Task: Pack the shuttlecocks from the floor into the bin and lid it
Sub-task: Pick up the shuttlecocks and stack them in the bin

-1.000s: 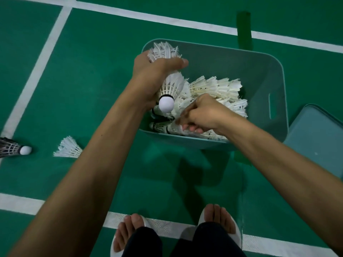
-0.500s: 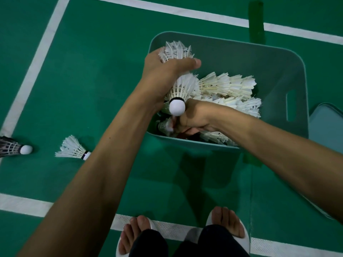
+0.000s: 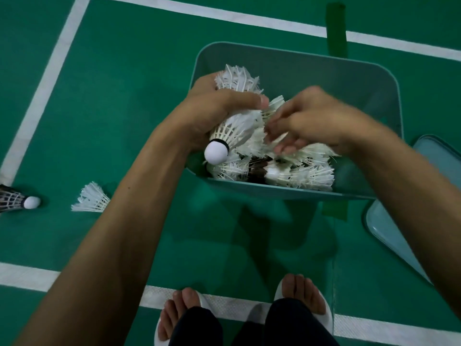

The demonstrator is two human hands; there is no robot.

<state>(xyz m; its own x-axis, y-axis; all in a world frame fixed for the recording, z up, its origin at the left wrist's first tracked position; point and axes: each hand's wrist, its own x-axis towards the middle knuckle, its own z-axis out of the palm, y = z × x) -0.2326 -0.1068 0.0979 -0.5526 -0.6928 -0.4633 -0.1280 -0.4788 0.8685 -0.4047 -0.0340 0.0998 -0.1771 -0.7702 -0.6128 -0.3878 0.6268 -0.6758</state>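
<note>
A teal plastic bin point(image 3: 349, 73) stands on the green court floor with several white shuttlecocks point(image 3: 306, 176) piled in its near half. My left hand point(image 3: 214, 106) grips a bunch of white shuttlecocks point(image 3: 237, 132) over the bin's near left corner, corks pointing towards me. My right hand point(image 3: 311, 118) hovers over the pile, blurred, with its fingers loosely spread and nothing clearly held. The bin's pale teal lid point(image 3: 404, 221) lies on the floor to the right. A white shuttlecock point(image 3: 91, 198) and a dark one point(image 3: 15, 201) lie on the floor at the left.
White court lines run along the left, the far side and under my feet point(image 3: 244, 310), which wear white slippers. Strips of dark green tape point(image 3: 336, 28) mark the floor behind the bin and at its near right corner.
My right hand has lifted from the bin's near edge, where it gripped low in the pile, to above the shuttlecocks, with fingers loosened. My left hand keeps its bunch in about the same place.
</note>
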